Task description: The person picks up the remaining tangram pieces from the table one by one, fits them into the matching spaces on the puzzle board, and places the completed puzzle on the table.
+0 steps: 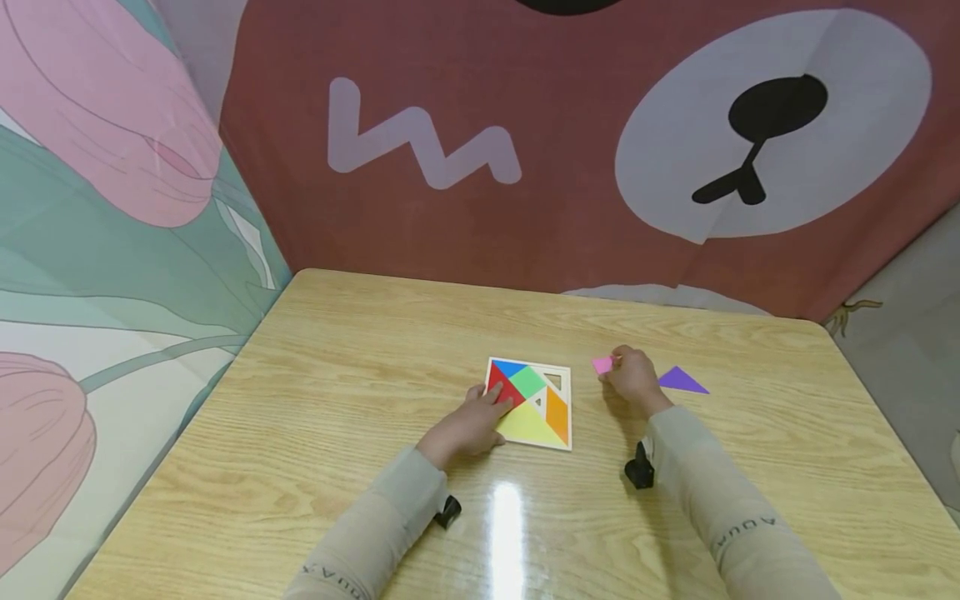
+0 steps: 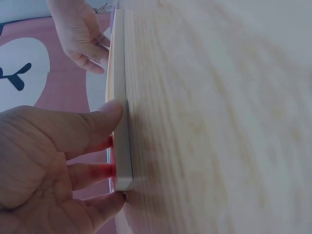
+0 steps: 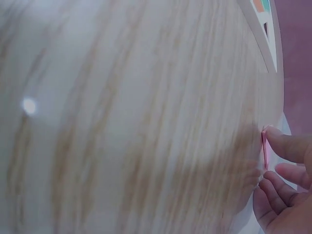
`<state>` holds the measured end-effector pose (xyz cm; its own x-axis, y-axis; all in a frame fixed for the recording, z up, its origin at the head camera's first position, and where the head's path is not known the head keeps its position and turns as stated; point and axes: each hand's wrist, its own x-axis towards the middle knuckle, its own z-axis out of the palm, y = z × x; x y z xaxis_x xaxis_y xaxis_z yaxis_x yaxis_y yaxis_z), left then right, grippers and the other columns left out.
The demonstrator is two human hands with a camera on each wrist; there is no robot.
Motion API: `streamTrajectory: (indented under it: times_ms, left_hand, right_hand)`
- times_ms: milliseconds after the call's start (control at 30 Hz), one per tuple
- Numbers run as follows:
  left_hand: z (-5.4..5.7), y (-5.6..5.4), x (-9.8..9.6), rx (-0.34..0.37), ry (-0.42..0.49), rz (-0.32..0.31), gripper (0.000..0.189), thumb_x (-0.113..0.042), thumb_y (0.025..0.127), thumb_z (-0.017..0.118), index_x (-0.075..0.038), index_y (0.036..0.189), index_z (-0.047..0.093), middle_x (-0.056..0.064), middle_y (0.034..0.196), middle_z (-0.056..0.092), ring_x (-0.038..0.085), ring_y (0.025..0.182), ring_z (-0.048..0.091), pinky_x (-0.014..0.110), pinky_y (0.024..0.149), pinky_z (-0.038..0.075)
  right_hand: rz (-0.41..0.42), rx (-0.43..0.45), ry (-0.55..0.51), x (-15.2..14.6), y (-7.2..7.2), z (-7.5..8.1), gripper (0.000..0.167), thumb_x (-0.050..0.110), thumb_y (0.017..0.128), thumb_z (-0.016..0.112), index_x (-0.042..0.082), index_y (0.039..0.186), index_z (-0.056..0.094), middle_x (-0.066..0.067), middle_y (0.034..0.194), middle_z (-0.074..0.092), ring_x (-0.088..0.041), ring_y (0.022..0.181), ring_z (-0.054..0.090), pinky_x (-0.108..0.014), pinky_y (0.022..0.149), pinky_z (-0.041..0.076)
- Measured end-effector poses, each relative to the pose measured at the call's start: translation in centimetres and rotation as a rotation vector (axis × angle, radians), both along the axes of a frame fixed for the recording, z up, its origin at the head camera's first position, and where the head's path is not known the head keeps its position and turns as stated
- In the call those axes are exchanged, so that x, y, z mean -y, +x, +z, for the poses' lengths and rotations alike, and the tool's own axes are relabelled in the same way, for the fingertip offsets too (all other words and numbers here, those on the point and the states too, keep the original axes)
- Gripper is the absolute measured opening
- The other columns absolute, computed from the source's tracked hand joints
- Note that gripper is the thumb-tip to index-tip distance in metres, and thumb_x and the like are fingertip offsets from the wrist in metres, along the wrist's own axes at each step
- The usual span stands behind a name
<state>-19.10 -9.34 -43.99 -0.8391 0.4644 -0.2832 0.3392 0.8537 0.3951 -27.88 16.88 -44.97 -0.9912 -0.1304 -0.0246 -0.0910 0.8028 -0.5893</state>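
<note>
A square tangram board (image 1: 571,417) with a pale frame lies on the table, holding red, blue, green, yellow and orange pieces. Two triangular gaps show in it, at the upper right and near the centre. My left hand (image 1: 468,423) grips the board's left side, with fingertips over the red piece (image 1: 498,377) and the thumb (image 2: 111,114) against the near edge. Just right of the board, my right hand (image 1: 632,377) pinches a small pink tangram piece (image 1: 602,365) between thumb and fingertips, close over the tabletop. Its far part is covered by the fingers.
A purple triangle piece (image 1: 682,381) lies on the wooden table (image 1: 360,375), right of my right hand. Behind the table hangs a printed cloth (image 1: 465,225). Black wrist devices (image 1: 640,468) sit under both sleeves.
</note>
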Motion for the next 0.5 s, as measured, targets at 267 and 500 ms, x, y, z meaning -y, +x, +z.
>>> streamTrajectory:
  times_ms: [267,500]
  left_hand:
    - [-0.29,0.02,0.05,-0.037,-0.006,-0.016,0.059,-0.02,0.08,0.061,-0.01,0.132,0.036,0.013,0.14,0.019,0.035,0.125,0.013,0.038,0.097,0.026]
    - [-0.23,-0.06,0.04,-0.043,-0.014,-0.024,0.058,-0.021,0.081,0.06,-0.009,0.132,0.037,0.013,0.14,0.019,0.035,0.125,0.013,0.038,0.097,0.025]
  right_hand:
    - [0.016,0.021,0.017,-0.22,-0.18,-0.03,0.044,0.008,0.073,0.065,-0.016,0.105,0.046,-0.025,0.086,0.056,-0.037,0.087,0.05,-0.045,0.077,0.039]
    - [0.013,0.035,0.008,-0.48,-0.6,-0.36,0.043,0.007,0.073,0.066,-0.016,0.103,0.046,-0.021,0.082,0.053,-0.035,0.082,0.05,-0.044,0.075,0.04]
